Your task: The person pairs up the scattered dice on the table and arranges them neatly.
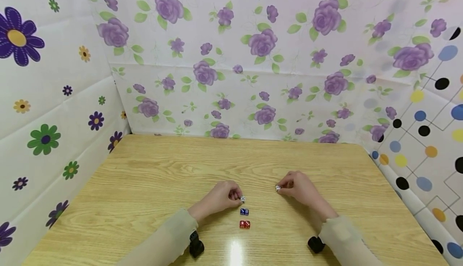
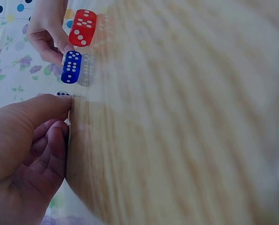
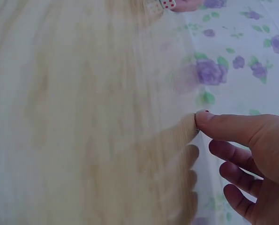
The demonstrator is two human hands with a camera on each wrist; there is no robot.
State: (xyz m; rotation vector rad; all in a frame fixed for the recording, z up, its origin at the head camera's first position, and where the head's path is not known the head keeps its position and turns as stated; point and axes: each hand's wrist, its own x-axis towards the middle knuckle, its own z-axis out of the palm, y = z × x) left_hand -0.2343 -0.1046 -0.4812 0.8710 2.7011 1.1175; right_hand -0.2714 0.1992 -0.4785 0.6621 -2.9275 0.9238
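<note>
My left hand (image 1: 220, 197) is at the middle of the wooden table with its fingers curled, pinching a white die (image 1: 242, 199) at the fingertips. In the left wrist view, the thumb hides most of that die (image 2: 63, 93). Farther right, my right hand (image 1: 302, 189) pinches a second white die (image 1: 277, 188) between thumb and finger. The right wrist view shows its thumb (image 3: 223, 125) covering nearly all of it. Just nearer than the left hand's die lie a pair of blue dice (image 1: 244, 211), side by side, then a pair of red dice (image 1: 244, 224).
The wooden table (image 1: 162, 165) meets a rose-patterned cloth (image 1: 231, 97) at the back. Flowered cloth (image 1: 54, 117) hangs on the left, dotted cloth (image 1: 427, 137) on the right. Black wrist devices sit at the left cuff (image 1: 196, 246) and right cuff (image 1: 316, 244).
</note>
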